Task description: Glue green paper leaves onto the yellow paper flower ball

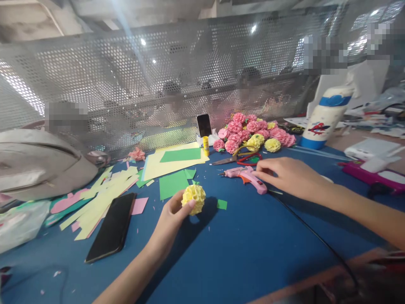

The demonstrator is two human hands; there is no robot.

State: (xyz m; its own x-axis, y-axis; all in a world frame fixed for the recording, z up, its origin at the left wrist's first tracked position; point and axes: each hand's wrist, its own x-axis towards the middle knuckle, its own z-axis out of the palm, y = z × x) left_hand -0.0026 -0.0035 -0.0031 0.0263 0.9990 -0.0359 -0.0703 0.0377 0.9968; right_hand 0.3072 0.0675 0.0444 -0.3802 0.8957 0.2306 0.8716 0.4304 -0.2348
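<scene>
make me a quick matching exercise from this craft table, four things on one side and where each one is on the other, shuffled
Things:
1. yellow paper flower
2. pink glue gun
3. black phone
4. pile of paper flowers

Places:
A. lying flat on the blue table, left of the left hand
B. at the back, by the mesh screen
C. held in the left hand's fingers
D. under the right hand's fingertips

Pairs: 1-C, 2-D, 3-A, 4-B
</scene>
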